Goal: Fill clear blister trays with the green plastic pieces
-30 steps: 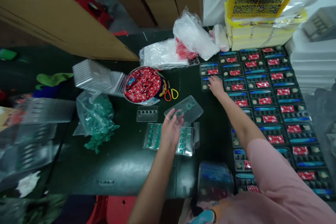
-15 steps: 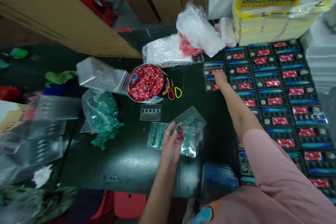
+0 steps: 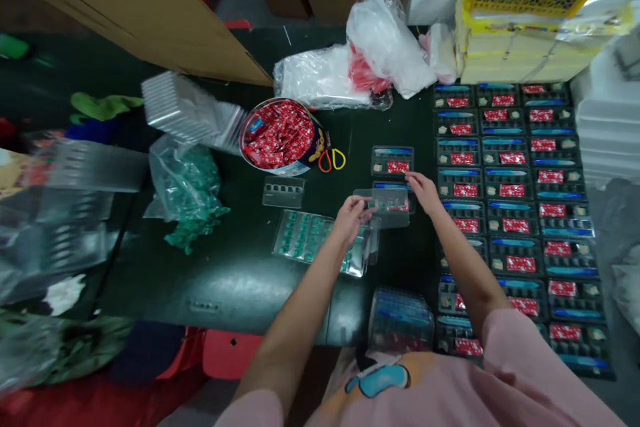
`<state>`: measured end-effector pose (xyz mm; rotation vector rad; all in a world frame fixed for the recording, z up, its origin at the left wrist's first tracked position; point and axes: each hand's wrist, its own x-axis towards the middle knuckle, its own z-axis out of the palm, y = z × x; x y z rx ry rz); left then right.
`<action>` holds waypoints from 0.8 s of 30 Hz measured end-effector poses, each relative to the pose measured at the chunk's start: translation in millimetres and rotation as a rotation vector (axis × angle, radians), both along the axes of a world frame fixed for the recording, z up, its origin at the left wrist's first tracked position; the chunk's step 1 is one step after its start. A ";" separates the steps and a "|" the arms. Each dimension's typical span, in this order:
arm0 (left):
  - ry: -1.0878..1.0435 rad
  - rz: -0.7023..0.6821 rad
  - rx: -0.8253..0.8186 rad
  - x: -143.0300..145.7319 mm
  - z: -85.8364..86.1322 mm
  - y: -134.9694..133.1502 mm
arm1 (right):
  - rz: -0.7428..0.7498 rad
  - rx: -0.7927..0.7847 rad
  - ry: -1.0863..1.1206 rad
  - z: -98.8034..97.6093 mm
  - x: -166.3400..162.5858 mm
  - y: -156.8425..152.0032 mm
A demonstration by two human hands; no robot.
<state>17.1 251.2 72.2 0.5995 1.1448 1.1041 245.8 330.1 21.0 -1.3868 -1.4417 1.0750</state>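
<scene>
My left hand (image 3: 353,215) pinches a clear plastic cover (image 3: 395,217), holding it over a black tray (image 3: 385,185) whose red packet shows through. My right hand (image 3: 425,193) is closed at that tray's upper right corner, fingertips on its edge. Just beyond lies another black tray (image 3: 393,154) with a blue pen, a red patterned packet and a small pale piece. Beneath my left wrist, clear plastic sheets (image 3: 307,235) with rows of small green pieces rest on the dark table. A single clear sheet (image 3: 283,191) with small square cavities lies to the left.
Columns of filled black trays (image 3: 510,158) cover the right side. A round tub (image 3: 280,135) of red packets stands beside scissors (image 3: 333,160). Leftward are a bag of green pieces (image 3: 187,180) and stacked clear trays (image 3: 180,107). White plastic bags (image 3: 320,77) and a cardboard box (image 3: 150,20) stand behind.
Two filled trays have moved left and nearer, away from the tray columns, along with my right hand. My left hand has carried the clear cover right and over the nearer tray.
</scene>
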 end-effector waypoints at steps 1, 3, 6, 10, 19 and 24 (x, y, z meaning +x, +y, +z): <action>0.016 -0.025 0.005 2.4 -4.9 7.8 | -0.003 -0.104 0.122 -1.4 4.7 -15.0; 0.092 -0.071 0.021 8.4 -15.3 21.8 | -0.037 -0.234 0.278 -6.1 10.1 -41.3; 0.397 -0.055 0.105 18.9 -31.1 38.4 | -0.181 -0.220 0.312 -15.2 8.9 -62.2; 0.867 0.021 0.215 31.3 -50.2 53.3 | -0.318 -0.068 0.082 -22.5 1.4 -56.8; 1.230 -0.039 0.116 43.9 -70.4 66.0 | -0.329 0.066 -0.284 -29.2 -8.4 -32.1; 1.290 -0.148 0.095 39.0 -65.2 69.0 | -0.336 0.043 -0.313 -34.9 -5.9 -29.5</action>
